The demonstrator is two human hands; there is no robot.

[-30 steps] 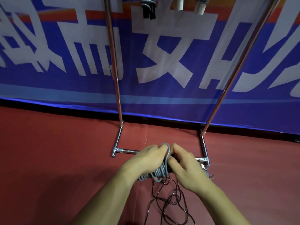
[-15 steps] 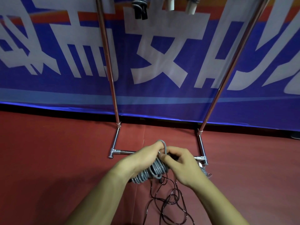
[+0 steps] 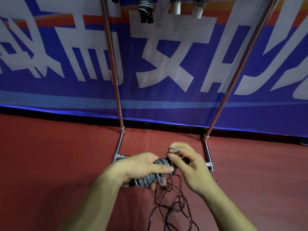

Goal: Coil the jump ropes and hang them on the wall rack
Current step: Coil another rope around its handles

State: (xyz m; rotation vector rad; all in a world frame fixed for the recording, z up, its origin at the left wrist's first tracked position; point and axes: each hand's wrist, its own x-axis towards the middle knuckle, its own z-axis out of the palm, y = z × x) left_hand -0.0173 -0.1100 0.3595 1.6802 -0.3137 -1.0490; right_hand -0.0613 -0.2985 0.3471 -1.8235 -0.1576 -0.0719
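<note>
Finishing off a coil looks to be the step in hand: the left hand (image 3: 143, 167) has its fingers and thumb curled round the grey jump rope (image 3: 148, 180), a tight bundle of turns wound about what look like dark handles. The bundle is held low in front of the person, above the red floor (image 3: 58, 164). The right hand (image 3: 188, 165) pinches a small loop (image 3: 174, 149) of the same grey cord between thumb and fingertips at the bundle's far end. I judge the coil nearly done; the next move calls for tucking or cinching that loop so the turns cannot spring loose, then lifting the bundle to the rack's top bar, which lies out of frame. Below the hands a thin black rope (image 3: 171, 210) lies in a loose tangle on the floor, not yet coiled; whether it joins the bundle I cannot tell. Beyond stand the rack's chrome uprights (image 3: 113, 72), with hung ropes (image 3: 145, 7) at the upper edge. Behind is a blue banner (image 3: 50, 97) with large white Chinese characters; the middle one reads as 安, the others are cropped or blurred, and no brand is legible.
</note>
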